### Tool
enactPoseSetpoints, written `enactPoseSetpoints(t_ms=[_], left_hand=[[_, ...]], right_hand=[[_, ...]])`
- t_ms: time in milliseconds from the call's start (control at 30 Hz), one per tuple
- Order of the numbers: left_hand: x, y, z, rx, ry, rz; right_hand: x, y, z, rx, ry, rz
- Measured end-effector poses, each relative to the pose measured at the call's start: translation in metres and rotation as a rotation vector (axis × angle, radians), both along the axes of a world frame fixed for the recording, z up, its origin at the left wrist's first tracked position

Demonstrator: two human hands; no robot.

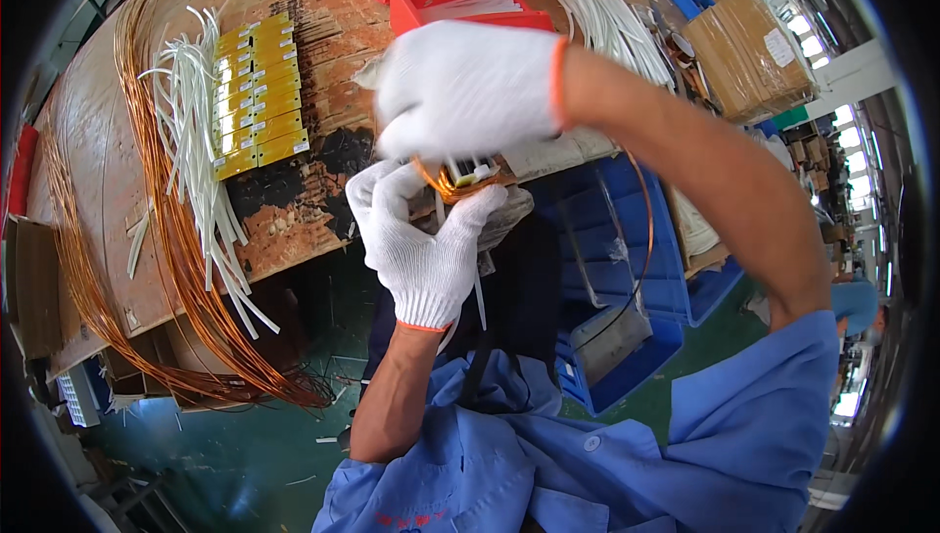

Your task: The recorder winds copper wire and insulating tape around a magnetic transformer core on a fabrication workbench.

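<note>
My left hand (pixel 419 239), in a white knitted glove with an orange cuff, grips a small coil of copper wire (pixel 452 188) at the table's near edge. White and pale yellow parts show inside the coil's loop. Just above it is my right hand (pixel 470 92), gloved the same way and blurred by motion. Its fingers look curled in, but what they hold is hidden. A short stretch of copper-coloured wire rises from the coil toward this hand. A thin white strip hangs below the coil, beside my left wrist.
On the worn table (pixel 323 230) lie yellow flat pieces (pixel 259 92), white sleeves (pixel 191 112) and long copper wires (pixel 147 132). Red bins (pixel 460 4) stand at the back. More white tubes (pixel 617 29) and a cardboard box (pixel 749 48) are rightward. Blue crates (pixel 607 239) sit at right.
</note>
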State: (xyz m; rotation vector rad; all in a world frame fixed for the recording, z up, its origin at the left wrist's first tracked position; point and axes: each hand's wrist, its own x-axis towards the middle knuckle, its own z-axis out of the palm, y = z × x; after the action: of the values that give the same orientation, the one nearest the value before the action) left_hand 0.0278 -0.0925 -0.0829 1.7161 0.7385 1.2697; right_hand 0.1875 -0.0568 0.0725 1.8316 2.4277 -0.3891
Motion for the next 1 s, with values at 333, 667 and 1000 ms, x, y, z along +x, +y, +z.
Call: enactPoseSetpoints(t_ms=[333,667,1000], left_hand=[[-0.003,0.003,0.0,0.262,-0.009,-0.115],[0.004,-0.004,-0.01,0.045,-0.023,0.096],[0.0,-0.006,-0.009,0.287,-0.038,-0.04]], right_hand=[[-0.079,-0.176,-0.008,0.168,-0.136,-0.313],[0.01,-0.002,-0.003,-0.106,0.094,-0.086],[-0.099,-0.171,0.0,0.16,-0.191,-0.247]])
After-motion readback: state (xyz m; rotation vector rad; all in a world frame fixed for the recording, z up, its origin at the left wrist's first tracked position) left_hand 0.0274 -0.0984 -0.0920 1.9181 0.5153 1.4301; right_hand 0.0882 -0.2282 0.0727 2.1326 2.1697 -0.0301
